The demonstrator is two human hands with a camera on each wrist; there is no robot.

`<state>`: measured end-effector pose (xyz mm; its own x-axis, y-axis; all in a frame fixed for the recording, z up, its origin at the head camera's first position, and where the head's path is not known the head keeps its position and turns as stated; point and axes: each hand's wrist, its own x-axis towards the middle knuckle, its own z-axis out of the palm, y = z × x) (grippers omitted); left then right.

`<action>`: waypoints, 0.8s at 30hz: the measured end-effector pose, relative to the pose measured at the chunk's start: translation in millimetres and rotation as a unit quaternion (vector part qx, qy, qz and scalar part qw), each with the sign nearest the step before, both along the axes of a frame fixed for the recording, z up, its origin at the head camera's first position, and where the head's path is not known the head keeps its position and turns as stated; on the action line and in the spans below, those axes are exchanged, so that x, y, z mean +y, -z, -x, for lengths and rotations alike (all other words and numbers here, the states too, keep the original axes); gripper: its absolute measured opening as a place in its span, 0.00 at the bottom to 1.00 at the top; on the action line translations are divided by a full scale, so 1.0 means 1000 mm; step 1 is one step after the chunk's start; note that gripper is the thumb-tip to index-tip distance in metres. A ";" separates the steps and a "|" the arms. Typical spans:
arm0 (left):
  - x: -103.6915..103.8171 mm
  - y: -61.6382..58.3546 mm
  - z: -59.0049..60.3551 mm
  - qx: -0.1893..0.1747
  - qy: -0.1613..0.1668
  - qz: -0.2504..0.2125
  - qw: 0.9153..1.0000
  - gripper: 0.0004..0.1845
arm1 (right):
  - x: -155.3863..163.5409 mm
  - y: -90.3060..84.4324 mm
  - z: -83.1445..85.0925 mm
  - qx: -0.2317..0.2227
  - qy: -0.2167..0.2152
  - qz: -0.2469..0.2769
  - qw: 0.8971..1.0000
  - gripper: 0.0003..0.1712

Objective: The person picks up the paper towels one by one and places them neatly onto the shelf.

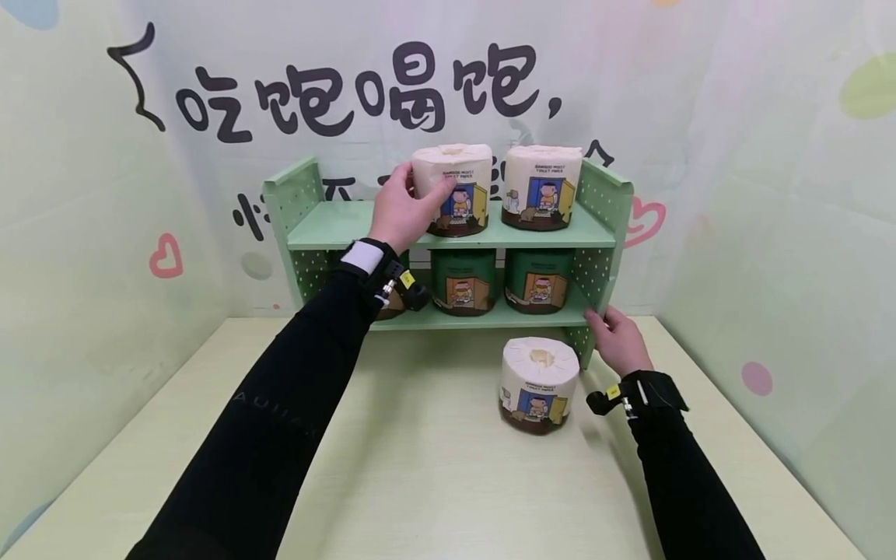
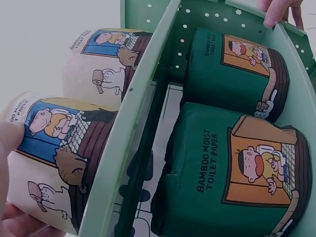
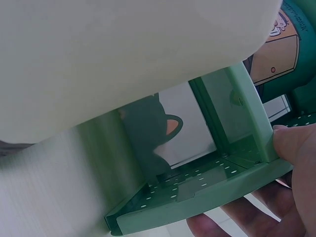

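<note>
Pale pastel walls with large black lettering and pink hearts closed in a light yellow table (image 1: 434, 482), and on that table, against the back wall, stood a small green shelf rack (image 1: 329, 225) with two levels.

I saw the left hand (image 1: 402, 210) raised to the rack's upper level, its fingers and thumb curled around a cream toilet paper roll (image 1: 458, 187) that stood upright there, left of centre. The left wrist view showed the same roll (image 2: 54, 148) close up, with a fingertip pressed against its printed wrapper. Just beside it on the rack's upper level, to the right and barely apart, stood a second cream roll (image 1: 540, 187).

On the rack's lower level stood two dark green rolls (image 1: 463, 280), side by side; a third was mostly hidden behind the left forearm.

The right hand (image 1: 619, 342) rested at the rack's lower right corner, fingers fairly straight and laid against the side panel, thumb on its front edge (image 3: 286, 143); it gripped nothing else.

In front of the rack, near its right end, a third cream roll (image 1: 539, 385) stood upright on the table, just beside the right hand and not touched by it.
</note>
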<state>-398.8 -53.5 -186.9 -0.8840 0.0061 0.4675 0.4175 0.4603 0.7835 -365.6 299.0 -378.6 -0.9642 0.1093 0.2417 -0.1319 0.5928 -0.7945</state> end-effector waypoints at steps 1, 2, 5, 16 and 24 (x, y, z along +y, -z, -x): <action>0.000 0.000 0.000 -0.003 0.000 0.000 1.000 0.42 | 0.000 0.000 0.000 0.001 -0.001 -0.001 1.000 0.35; -0.001 0.000 0.000 -0.007 0.001 0.001 1.000 0.43 | 0.000 0.000 0.000 0.000 -0.001 0.000 1.000 0.35; -0.002 -0.001 -0.001 -0.018 0.006 0.001 1.000 0.44 | 0.000 0.000 -0.001 0.000 -0.002 0.002 1.000 0.35; -0.015 -0.001 -0.021 0.008 0.018 -0.038 0.999 0.49 | -0.001 -0.001 -0.001 -0.005 -0.007 0.011 1.000 0.35; -0.015 0.006 -0.051 0.044 0.061 -0.090 0.993 0.39 | -0.002 0.000 0.001 -0.004 -0.009 0.010 1.000 0.35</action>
